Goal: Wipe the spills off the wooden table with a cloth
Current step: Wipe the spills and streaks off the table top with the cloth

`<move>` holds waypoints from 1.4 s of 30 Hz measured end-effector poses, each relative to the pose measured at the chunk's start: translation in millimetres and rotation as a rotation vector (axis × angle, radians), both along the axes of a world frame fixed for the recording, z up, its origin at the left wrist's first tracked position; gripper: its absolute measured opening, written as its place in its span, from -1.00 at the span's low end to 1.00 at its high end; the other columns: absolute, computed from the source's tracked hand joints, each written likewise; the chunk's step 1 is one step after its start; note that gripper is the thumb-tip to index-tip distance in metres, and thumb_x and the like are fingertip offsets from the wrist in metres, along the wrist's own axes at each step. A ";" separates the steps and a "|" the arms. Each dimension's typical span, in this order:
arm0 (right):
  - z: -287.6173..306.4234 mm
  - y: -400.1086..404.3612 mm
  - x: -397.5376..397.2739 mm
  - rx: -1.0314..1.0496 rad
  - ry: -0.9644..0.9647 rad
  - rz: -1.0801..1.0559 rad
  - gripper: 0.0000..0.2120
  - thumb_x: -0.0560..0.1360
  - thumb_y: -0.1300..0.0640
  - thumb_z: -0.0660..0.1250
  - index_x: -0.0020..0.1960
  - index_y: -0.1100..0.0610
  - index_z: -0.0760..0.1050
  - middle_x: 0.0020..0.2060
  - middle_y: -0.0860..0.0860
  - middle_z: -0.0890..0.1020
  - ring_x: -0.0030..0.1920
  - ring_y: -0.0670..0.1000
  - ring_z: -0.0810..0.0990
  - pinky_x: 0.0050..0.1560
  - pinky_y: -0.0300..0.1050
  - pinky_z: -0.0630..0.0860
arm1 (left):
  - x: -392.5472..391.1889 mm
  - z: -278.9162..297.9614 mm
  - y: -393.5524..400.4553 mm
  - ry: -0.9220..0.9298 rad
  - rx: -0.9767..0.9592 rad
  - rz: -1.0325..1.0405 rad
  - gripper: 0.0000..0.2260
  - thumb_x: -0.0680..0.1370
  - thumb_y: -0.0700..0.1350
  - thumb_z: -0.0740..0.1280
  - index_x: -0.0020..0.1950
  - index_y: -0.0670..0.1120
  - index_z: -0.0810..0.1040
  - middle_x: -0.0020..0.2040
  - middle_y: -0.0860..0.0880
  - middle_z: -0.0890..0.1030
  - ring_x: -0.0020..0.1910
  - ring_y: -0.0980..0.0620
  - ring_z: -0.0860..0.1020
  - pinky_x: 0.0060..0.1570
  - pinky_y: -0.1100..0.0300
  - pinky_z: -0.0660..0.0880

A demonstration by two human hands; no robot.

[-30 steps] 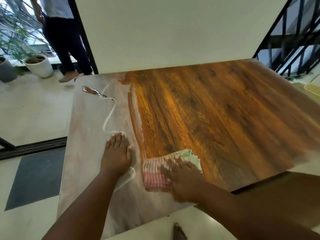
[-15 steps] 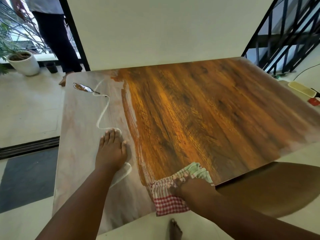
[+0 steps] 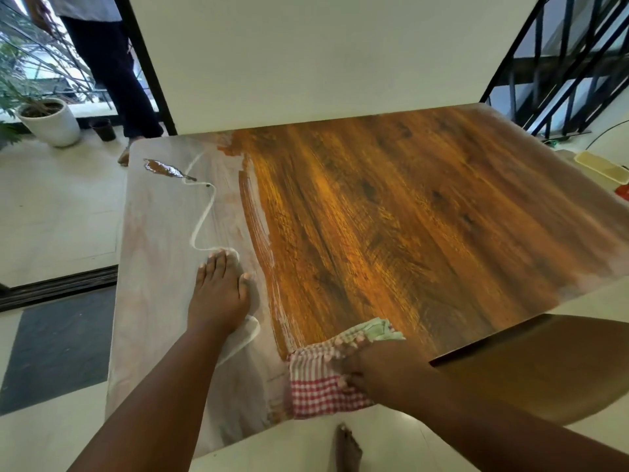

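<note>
The wooden table [image 3: 408,206] shows shiny brown grain on its right part and a pale whitish film [image 3: 160,274] over its left strip. A white squiggly line of spill [image 3: 200,216] runs down that strip, and a brown puddle [image 3: 163,169] lies near the far left corner. My left hand [image 3: 219,291] rests flat on the film, fingers together, holding nothing. My right hand [image 3: 377,366] presses a red, white and green checked cloth [image 3: 320,386] at the table's near edge; part of the cloth hangs over the edge.
A person [image 3: 112,63] stands beyond the far left corner beside a white plant pot [image 3: 51,120]. A white wall panel [image 3: 323,56] rises behind the table. A black railing [image 3: 561,73] and a yellow tray [image 3: 600,166] are at right. My foot [image 3: 347,451] shows below the near edge.
My right hand has dragged the cloth toward me from the middle of the table to its near edge, leaving a wiped brown stripe. My left hand stays flat in place.
</note>
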State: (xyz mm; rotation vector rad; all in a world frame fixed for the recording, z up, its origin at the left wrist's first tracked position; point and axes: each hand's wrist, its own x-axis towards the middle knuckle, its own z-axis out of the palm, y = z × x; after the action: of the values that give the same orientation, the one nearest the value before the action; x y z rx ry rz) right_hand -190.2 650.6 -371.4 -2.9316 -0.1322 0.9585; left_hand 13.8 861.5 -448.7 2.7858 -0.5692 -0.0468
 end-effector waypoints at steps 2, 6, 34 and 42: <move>-1.8 12.8 6.9 -0.013 -0.025 -0.003 -0.61 0.63 -0.15 0.04 0.42 -0.15 0.34 0.35 0.04 0.45 0.25 0.15 0.47 0.07 0.03 0.47 | -0.3 0.5 0.0 -0.001 -0.009 0.007 -0.49 0.66 0.00 -0.04 0.56 -0.19 0.03 0.57 -0.17 0.05 0.55 -0.08 -0.03 0.50 0.05 -0.16; -19.5 58.9 3.6 0.022 -0.134 0.018 -0.57 0.61 -0.13 0.09 0.41 0.00 0.34 0.45 0.11 0.32 0.35 0.27 0.34 0.26 0.21 0.34 | 0.6 0.5 0.5 -0.006 -0.010 0.013 -0.49 0.65 0.01 -0.04 0.55 -0.19 0.05 0.57 -0.17 0.06 0.55 -0.09 -0.02 0.49 0.06 -0.17; -0.5 49.3 -13.2 -0.026 -0.275 -0.007 -0.60 0.07 -0.30 0.45 -0.11 -0.24 0.69 -0.13 -0.15 0.71 -0.17 0.04 0.71 -0.19 0.24 0.58 | 0.6 0.0 2.9 0.043 0.014 0.023 -0.43 0.60 0.09 -0.20 0.56 -0.13 0.00 0.58 -0.08 -0.02 0.55 0.01 -0.13 0.44 0.16 -0.29; -38.2 83.2 -24.7 0.134 -0.371 -0.068 -0.48 0.41 -0.21 0.18 0.32 -0.12 0.52 0.29 -0.04 0.56 0.26 0.23 0.52 0.35 0.19 0.10 | -0.1 4.9 3.4 0.046 0.019 0.014 -0.40 0.57 0.09 -0.20 0.56 -0.15 0.02 0.58 -0.10 -0.01 0.55 0.01 -0.12 0.43 0.18 -0.29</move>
State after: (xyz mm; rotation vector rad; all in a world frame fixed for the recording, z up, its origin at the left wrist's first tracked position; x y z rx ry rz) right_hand -215.0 733.8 -409.6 -2.9306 -0.1056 0.3720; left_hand 13.7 864.9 -443.8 2.7993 -0.5407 -0.1139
